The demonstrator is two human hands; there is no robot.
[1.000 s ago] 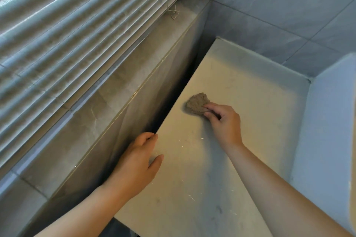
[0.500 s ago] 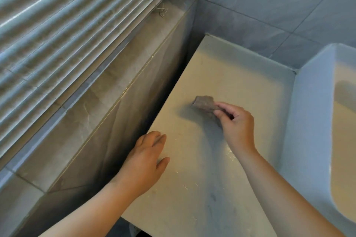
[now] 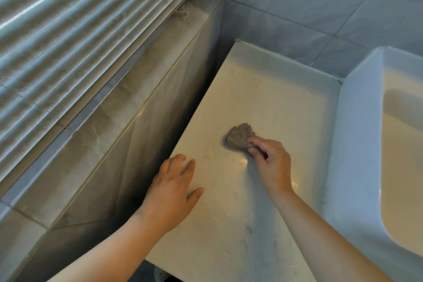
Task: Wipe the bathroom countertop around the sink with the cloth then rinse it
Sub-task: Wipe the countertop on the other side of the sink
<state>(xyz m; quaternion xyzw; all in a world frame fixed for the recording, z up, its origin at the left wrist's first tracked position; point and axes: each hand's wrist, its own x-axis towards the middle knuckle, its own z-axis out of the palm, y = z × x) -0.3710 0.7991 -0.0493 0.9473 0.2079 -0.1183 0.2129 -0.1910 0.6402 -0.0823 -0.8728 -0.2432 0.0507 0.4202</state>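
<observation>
Brown-grey and bunched into a wad, the cloth (image 3: 240, 136) sits on the pale stone tabletop (image 3: 274, 94) a little right of the frame's centre. The right hand (image 3: 271, 162) grips its near edge with the fingers curled over the fabric, so most of the wad sticks out beyond the fingertips, toward the upper left of the frame. Crumpled like this, the cloth has no clear long axis.

The left hand (image 3: 174, 190) lies flat with straight fingers on the tabletop's left edge, low and left of centre. It holds nothing and seems to be bracing. It is well apart from the cloth, so the right hand is plainly the working one.

A wet sheen shows on the stone just below the cloth, beside the right hand's knuckles. The stretch toward the upper centre, up to the tiled wall (image 3: 320, 7), looks dull, and I judge it not yet wiped. The wiping step looks to be in hand, and the rinse is not yet begun.

The next stroke turns on this: the cloth leads the hand toward that far strip, while the white sink (image 3: 352, 135) rises along the right side of the frame, just beside the right forearm. For rinsing, the cloth must travel right over that raised rim.

Slatted blinds (image 3: 80, 30) fill the upper left, above a marbled ledge (image 3: 142, 89).
</observation>
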